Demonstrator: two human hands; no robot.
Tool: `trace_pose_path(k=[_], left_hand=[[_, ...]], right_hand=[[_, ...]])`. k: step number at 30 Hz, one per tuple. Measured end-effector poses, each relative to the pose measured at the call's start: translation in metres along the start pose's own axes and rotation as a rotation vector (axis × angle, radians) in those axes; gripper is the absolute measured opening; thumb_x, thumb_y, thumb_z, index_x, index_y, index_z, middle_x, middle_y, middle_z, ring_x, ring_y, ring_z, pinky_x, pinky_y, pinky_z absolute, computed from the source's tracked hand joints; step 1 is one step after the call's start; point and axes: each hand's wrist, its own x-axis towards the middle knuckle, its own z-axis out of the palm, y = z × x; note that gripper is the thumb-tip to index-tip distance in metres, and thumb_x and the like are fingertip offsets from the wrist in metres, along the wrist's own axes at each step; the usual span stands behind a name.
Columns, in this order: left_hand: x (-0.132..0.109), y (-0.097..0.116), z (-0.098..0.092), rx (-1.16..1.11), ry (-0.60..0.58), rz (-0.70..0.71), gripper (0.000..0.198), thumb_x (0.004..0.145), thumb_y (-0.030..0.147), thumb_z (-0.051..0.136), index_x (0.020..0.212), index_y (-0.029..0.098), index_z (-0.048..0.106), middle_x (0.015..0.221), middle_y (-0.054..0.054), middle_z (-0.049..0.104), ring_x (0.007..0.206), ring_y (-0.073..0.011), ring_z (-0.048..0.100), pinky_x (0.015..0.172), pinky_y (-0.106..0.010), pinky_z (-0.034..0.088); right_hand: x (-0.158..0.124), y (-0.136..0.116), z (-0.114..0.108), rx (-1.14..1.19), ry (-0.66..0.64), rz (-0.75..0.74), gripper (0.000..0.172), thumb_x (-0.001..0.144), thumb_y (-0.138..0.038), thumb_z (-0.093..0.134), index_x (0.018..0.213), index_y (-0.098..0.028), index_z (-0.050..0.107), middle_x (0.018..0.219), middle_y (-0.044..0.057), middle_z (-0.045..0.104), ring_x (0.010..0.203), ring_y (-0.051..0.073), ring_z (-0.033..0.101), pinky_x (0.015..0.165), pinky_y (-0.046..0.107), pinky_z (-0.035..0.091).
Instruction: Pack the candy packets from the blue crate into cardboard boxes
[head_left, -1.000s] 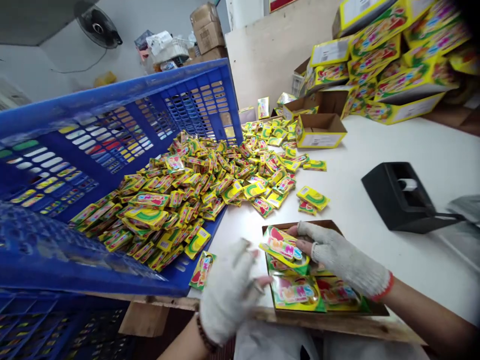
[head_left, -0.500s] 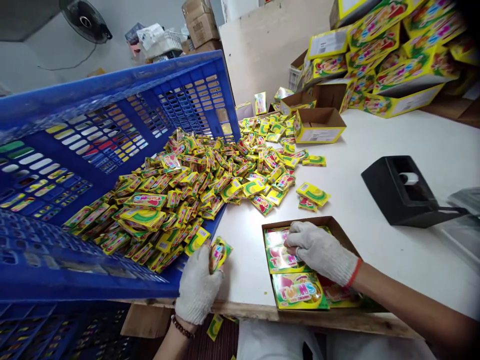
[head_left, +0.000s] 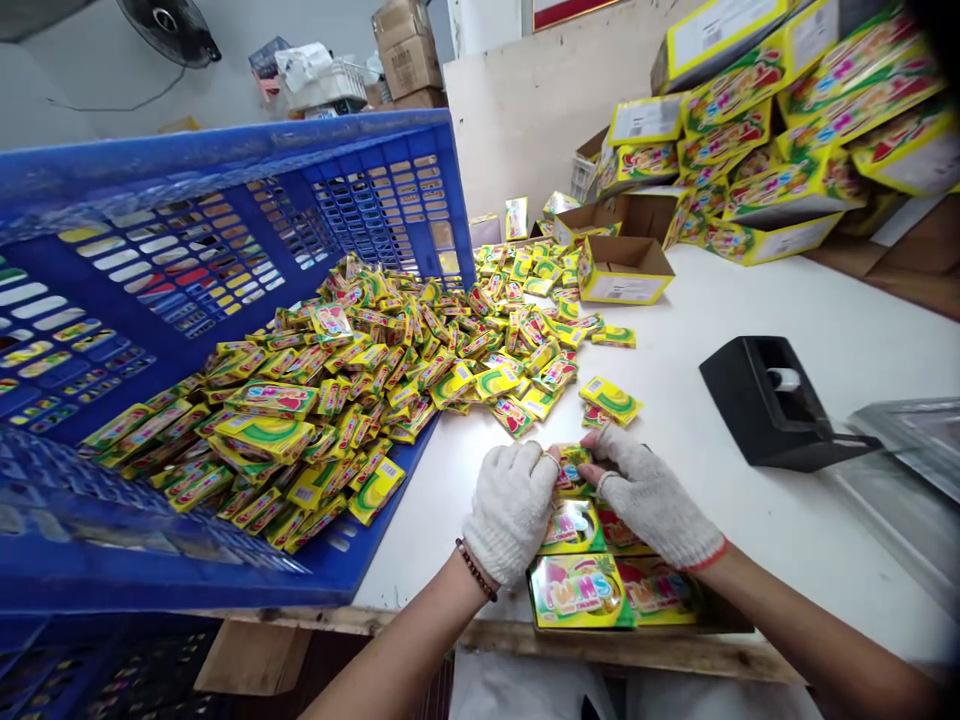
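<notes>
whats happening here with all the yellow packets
A person in white knit gloves has both hands over a shallow cardboard box at the table's near edge. The left hand and right hand together pinch one yellow candy packet above packets already laid flat in the box. A tipped blue crate spills a heap of packets onto the white table; a black tape dispenser sits to the right.

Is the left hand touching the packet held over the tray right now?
Touching. The head view shows the left hand with its gloved fingertips on the packet, which the right hand pinches from the other side.
</notes>
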Motion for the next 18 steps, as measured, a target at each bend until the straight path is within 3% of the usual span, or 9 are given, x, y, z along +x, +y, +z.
trace_pose_path(k=[3,7,10,13,16,18], left_hand=[[-0.002,0.000,0.006,0.032,-0.096,-0.058,0.013,0.090,0.024,0.054,0.100,0.020,0.060,0.102,-0.006,0.062,0.095,-0.0237,0.055,0.084,-0.041,0.047],[-0.004,-0.002,-0.002,0.057,-0.130,-0.066,0.013,0.090,0.028,0.053,0.088,0.019,0.062,0.094,-0.006,0.062,0.094,-0.0251,0.054,0.088,-0.046,0.045],[-0.011,-0.005,-0.004,-0.036,-0.142,-0.063,0.014,0.089,0.030,0.055,0.085,0.021,0.065,0.094,-0.006,0.064,0.099,-0.0266,0.054,0.097,-0.051,0.042],[-0.029,-0.007,0.007,-0.314,0.002,-0.240,0.025,0.088,0.033,0.057,0.109,0.022,0.065,0.131,-0.011,0.056,0.125,-0.0296,0.048,0.108,-0.052,0.037],[-0.046,-0.002,0.030,-0.751,0.149,-0.530,0.055,0.096,0.041,0.043,0.147,0.020,0.035,0.157,-0.014,0.031,0.144,-0.0268,0.031,0.115,-0.046,0.034],[-0.050,0.004,0.042,-1.029,0.131,-0.666,0.062,0.099,0.047,0.034,0.153,0.021,0.021,0.158,-0.013,0.031,0.143,-0.0243,0.034,0.114,-0.042,0.037]], right_hand=[[0.003,0.012,0.004,-0.071,-0.045,0.108,0.021,0.086,-0.035,0.054,0.101,-0.021,0.059,0.088,0.002,0.068,0.082,0.021,0.063,0.075,0.032,0.049],[0.007,0.014,0.009,-0.223,-0.108,-0.032,0.024,0.089,-0.033,0.050,0.099,-0.018,0.066,0.105,0.009,0.069,0.102,0.024,0.062,0.094,0.037,0.046],[0.002,0.015,0.008,-0.212,-0.103,0.014,0.035,0.091,-0.033,0.046,0.117,-0.015,0.062,0.120,0.014,0.065,0.113,0.026,0.060,0.101,0.041,0.044],[-0.010,0.015,0.009,-0.026,-0.012,0.260,0.054,0.093,-0.045,0.045,0.139,-0.017,0.045,0.132,0.015,0.060,0.120,0.026,0.058,0.102,0.041,0.047],[-0.021,0.008,0.019,0.148,0.001,0.386,0.067,0.093,-0.056,0.039,0.148,-0.020,0.033,0.142,0.015,0.053,0.130,0.026,0.052,0.107,0.042,0.044],[-0.027,0.002,0.028,0.209,-0.034,0.364,0.069,0.095,-0.058,0.034,0.152,-0.020,0.028,0.147,0.015,0.047,0.134,0.026,0.048,0.108,0.042,0.045]])
